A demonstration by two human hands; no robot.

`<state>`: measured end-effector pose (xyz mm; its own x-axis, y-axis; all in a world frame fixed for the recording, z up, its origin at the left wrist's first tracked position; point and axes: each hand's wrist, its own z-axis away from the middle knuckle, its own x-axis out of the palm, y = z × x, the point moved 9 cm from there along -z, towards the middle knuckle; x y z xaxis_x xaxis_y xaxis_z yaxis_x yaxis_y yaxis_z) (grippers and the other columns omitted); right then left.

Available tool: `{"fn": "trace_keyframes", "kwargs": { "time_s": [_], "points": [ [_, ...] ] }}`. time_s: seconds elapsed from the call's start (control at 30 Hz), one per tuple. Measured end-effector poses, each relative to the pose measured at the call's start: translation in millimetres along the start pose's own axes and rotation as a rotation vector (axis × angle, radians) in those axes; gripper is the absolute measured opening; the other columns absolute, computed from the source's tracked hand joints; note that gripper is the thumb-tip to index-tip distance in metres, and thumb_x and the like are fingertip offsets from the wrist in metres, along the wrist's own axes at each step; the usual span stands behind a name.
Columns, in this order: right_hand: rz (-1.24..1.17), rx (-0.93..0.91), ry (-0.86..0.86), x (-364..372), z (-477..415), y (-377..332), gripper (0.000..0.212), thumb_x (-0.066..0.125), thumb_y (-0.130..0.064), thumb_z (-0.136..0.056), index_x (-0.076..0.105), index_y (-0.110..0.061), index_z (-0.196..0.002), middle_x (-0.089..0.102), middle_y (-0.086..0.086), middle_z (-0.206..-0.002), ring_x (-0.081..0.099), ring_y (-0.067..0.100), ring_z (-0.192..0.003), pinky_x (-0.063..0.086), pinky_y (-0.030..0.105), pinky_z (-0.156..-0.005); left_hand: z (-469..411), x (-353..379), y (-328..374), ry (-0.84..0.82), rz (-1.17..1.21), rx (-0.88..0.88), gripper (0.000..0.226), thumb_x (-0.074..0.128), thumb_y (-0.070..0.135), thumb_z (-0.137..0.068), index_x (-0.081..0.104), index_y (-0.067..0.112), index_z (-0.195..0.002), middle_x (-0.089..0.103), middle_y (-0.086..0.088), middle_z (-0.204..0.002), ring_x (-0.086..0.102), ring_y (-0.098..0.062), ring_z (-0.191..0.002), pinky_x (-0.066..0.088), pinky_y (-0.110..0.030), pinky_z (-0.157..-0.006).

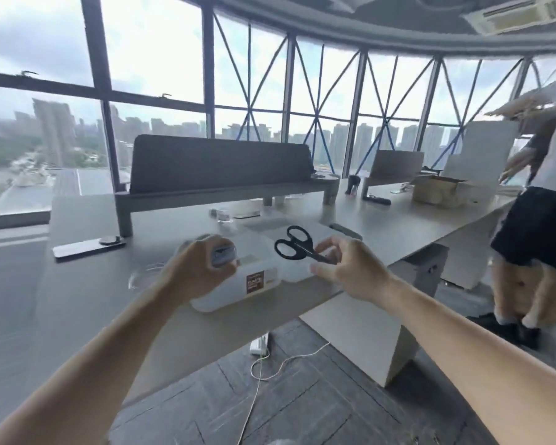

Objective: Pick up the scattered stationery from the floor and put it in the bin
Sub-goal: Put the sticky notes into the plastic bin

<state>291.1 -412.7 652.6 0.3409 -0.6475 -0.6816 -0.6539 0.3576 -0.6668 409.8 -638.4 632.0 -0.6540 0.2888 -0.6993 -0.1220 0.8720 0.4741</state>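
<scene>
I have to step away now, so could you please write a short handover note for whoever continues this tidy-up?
Left hand grips a grey part at the left end of the bin, probably its clip.
Right hand pinches the black scissors by the blades above the bin on the desk.
Done: scissors brought to the bin.
Left: drop them in, check the floor for more.

above bin (257, 284): left hand (203, 261) with grey object (223, 255) and right hand (344, 268) with scissors (297, 245) hung over it | left: desk (77, 300) lay open up to dark slab (87, 248) | behind: raised shelf (219, 168) stood close | right: cardboard box (434, 189) on desk, bystander (540, 226) stood by desk end
</scene>
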Motion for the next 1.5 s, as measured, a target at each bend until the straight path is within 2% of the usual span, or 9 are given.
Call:
{"fn": "trace_keyframes", "kwargs": {
  "time_s": [0.23,0.37,0.6,0.8,0.93,1.03,1.2,1.3,1.5],
  "points": [
    [0.207,-0.192,-0.266,97.6,-137.3,-41.1,0.010,0.065,-0.030,-0.095,0.068,-0.025,-0.103,0.067,-0.005,-0.089,0.060,0.009,-0.074,0.040,0.018,-0.059,-12.9,-23.7,-101.9,0.127,0.018,-0.199,0.022,0.077,0.024,-0.079,0.071,0.028,-0.100,0.067,0.015,-0.096,0.061,-0.007,-0.089,0.037,-0.004,-0.073],
    [0.464,-0.241,-0.563,163.6,-176.9,-41.2,0.013,0.068,-0.035,-0.091,0.076,-0.031,-0.101,0.062,-0.020,-0.082,0.060,0.006,-0.083,0.042,0.021,-0.069,-11.8,-24.1,-133.0,0.201,0.060,-0.260,0.023,0.077,0.029,-0.078,0.070,0.034,-0.100,0.067,0.021,-0.098,0.060,0.007,-0.091,0.035,0.000,-0.074],
    [0.693,-0.193,-0.947,226.1,-175.8,-28.8,0.011,0.070,-0.044,-0.086,0.075,-0.040,-0.094,0.074,-0.011,-0.087,0.065,0.009,-0.075,0.052,0.024,-0.071,-3.9,-9.8,-135.7,0.180,0.077,-0.220,0.028,0.079,0.024,-0.079,0.073,0.028,-0.105,0.066,0.018,-0.099,0.056,0.012,-0.095,0.034,0.003,-0.074],
    [0.757,-0.135,-0.976,229.2,-168.3,-12.2,0.020,0.060,-0.039,-0.090,0.077,-0.042,-0.100,0.071,-0.021,-0.099,0.065,0.009,-0.096,0.053,0.028,-0.088,-4.4,-10.7,-133.7,0.165,0.045,-0.208,0.031,0.079,0.027,-0.079,0.072,0.025,-0.110,0.066,0.016,-0.100,0.057,0.011,-0.089,0.035,0.003,-0.073],
    [0.660,-0.176,-0.911,211.7,-171.7,-20.8,0.017,0.060,-0.034,-0.091,0.074,-0.042,-0.089,0.066,-0.027,-0.076,0.064,0.006,-0.086,0.046,0.023,-0.077,-5.7,-11.8,-127.8,0.164,-0.012,-0.194,0.034,0.078,0.031,-0.079,0.072,0.025,-0.112,0.066,0.014,-0.102,0.059,-0.001,-0.087,0.037,0.001,-0.073],
    [0.450,-0.199,-0.768,179.0,-184.3,-41.7,0.018,0.060,-0.031,-0.096,0.075,-0.027,-0.106,0.073,-0.017,-0.082,0.070,0.002,-0.081,0.053,0.024,-0.078,-11.9,-14.9,-114.4,0.179,-0.012,-0.169,0.036,0.079,0.032,-0.079,0.071,0.025,-0.114,0.064,0.016,-0.102,0.057,0.002,-0.087,0.037,0.001,-0.074],
    [-0.069,-0.150,-0.661,138.3,-178.1,-63.6,0.025,0.061,-0.039,-0.096,0.072,-0.016,-0.102,0.077,0.001,-0.092,0.074,0.015,-0.082,0.060,0.030,-0.076,-38.5,1.1,-82.7,0.064,0.025,-0.134,0.063,0.081,0.038,-0.075,0.051,0.035,-0.130,0.062,0.018,-0.100,0.056,0.005,-0.083,0.047,-0.016,-0.078],
    [-0.085,-0.142,-0.654,138.0,-166.5,-52.0,0.026,0.065,-0.039,-0.093,0.069,-0.016,-0.104,0.077,0.003,-0.091,0.073,0.015,-0.081,0.060,0.030,-0.076,-55.8,20.2,-67.4,0.020,0.060,-0.094,0.078,0.084,0.040,-0.071,0.041,0.036,-0.136,0.062,0.018,-0.100,0.063,-0.009,-0.088,0.054,-0.027,-0.080],
    [-0.159,-0.115,-0.485,119.3,-176.1,-22.0,0.017,0.073,-0.026,-0.090,0.069,-0.014,-0.101,0.075,0.005,-0.087,0.071,0.013,-0.074,0.059,0.026,-0.070,-69.0,39.2,-63.5,0.125,0.208,-0.134,0.089,0.089,0.049,-0.061,0.035,0.045,-0.132,0.052,0.021,-0.107,0.062,-0.007,-0.087,0.051,-0.022,-0.072]
  ]
}}
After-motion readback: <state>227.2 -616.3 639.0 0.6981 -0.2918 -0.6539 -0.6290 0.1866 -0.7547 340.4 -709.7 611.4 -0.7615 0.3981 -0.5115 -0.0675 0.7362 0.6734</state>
